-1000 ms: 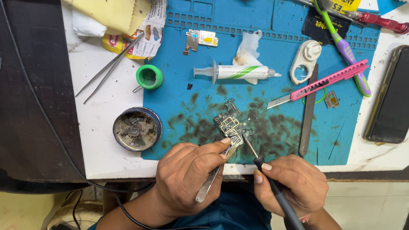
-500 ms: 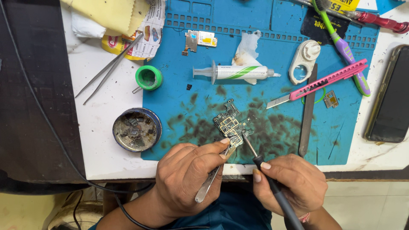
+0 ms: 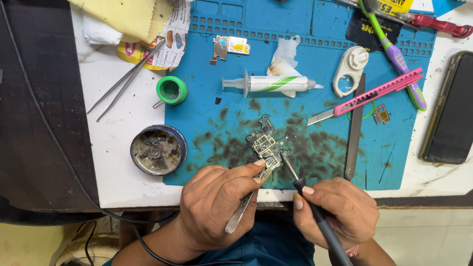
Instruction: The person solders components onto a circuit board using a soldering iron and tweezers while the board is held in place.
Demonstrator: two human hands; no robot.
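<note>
Little has shifted since the earlier frames: both hands stay at the near edge of the mat, and the soldering iron's tip has crept only slightly along the circuit board.

Largest of all is the white tabletop, with a dark panel to its left. On it lies the blue work mat, blackened with scorch marks around the middle. A dark phone rests on the tabletop just off the mat's right edge.

The left hand has its fingers pressed together, pinching a pair of metal tweezers whose tips reach the near edge of the circuit board. The right hand is closed around the black handle of the soldering iron, held like a pen, its thin tip touching the board.

Across the far part of the mat lie a pink utility knife, a white syringe with a green stripe on a crumpled tissue, and a green and purple toothbrush. A second pair of tweezers lies on the tabletop to the left.

A round tin of scrap parts sits at the mat's left edge, with a small green pot beyond it.

The small circuit board lies flat on the scorched centre of the mat, just beyond both hands.
</note>
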